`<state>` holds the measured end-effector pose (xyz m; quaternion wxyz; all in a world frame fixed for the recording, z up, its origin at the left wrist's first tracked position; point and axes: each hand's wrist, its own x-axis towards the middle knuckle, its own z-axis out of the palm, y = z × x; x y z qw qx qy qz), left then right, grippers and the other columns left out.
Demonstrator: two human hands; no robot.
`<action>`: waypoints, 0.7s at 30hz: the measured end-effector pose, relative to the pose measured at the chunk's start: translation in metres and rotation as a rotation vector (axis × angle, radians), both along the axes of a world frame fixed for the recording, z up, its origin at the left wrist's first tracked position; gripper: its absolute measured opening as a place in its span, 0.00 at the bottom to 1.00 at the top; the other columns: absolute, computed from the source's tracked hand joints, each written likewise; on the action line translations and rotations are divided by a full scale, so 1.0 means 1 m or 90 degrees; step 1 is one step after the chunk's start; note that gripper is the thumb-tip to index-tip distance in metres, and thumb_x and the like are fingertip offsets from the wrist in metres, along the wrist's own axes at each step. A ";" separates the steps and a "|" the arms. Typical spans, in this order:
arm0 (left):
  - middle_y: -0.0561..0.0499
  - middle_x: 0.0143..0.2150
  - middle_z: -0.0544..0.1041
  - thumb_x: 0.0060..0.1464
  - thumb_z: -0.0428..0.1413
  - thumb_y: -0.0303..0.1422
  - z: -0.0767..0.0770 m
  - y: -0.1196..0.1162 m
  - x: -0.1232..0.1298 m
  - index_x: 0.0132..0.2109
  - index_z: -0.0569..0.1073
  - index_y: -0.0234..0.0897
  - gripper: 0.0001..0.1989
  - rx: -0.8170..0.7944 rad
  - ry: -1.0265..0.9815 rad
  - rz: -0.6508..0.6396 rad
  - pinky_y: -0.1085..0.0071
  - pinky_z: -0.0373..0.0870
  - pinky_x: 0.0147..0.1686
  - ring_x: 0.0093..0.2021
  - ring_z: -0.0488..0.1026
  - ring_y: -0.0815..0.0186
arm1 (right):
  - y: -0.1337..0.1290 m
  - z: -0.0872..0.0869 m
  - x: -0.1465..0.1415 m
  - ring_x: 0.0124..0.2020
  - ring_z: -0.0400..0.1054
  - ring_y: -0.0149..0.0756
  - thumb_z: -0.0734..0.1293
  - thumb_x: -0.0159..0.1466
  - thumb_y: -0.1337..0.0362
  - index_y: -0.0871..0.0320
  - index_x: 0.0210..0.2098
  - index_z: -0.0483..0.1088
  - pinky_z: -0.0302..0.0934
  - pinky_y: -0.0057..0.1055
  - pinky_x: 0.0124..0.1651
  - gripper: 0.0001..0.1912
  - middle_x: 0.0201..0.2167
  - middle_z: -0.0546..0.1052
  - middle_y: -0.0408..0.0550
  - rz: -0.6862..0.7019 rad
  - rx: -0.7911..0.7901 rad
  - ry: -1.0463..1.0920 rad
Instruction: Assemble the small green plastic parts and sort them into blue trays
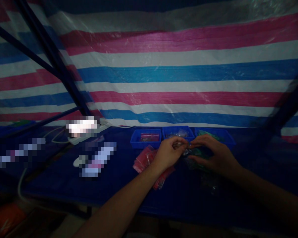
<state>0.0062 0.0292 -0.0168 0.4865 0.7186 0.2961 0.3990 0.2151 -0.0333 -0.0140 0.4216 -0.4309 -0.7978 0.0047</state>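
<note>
My left hand [169, 151] has its thumb and fingers closed around something small and shiny, too dark to name. Close beside it on the right, my right hand [215, 153] is curved, with thumb and forefinger apart and the forefinger's tip near the same shiny bit. Red plastic packets [144, 159] lie in a pile beside and under my left wrist. Under my right hand is a dark green packet [200, 153]. Behind the hands stand three blue trays: the left tray [146, 143] holds a pink packet, the middle tray [166, 135] clear packets, the right tray [229, 138] green ones.
A white power strip [75, 140] with cables sits at the back left of the blue table [109, 190]. Nearer are a round white object [78, 161] and blurred-out items. Dark metal bars [64, 79] slant at the left, before a striped plastic sheet [176, 74].
</note>
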 end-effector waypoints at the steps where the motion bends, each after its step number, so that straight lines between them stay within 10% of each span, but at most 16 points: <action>1: 0.48 0.37 0.81 0.60 0.63 0.37 -0.001 0.000 0.000 0.44 0.76 0.36 0.10 -0.007 -0.010 0.002 0.71 0.71 0.36 0.35 0.78 0.65 | -0.001 0.000 0.000 0.49 0.76 0.49 0.75 0.63 0.55 0.50 0.47 0.75 0.71 0.46 0.51 0.14 0.46 0.81 0.50 0.002 -0.007 0.017; 21: 0.45 0.42 0.85 0.57 0.66 0.31 0.004 -0.009 0.001 0.65 0.69 0.40 0.30 -0.029 0.026 0.003 0.72 0.72 0.36 0.37 0.82 0.63 | 0.011 -0.012 0.001 0.46 0.81 0.50 0.78 0.59 0.51 0.54 0.44 0.76 0.72 0.48 0.56 0.19 0.41 0.85 0.52 -0.004 -0.280 0.372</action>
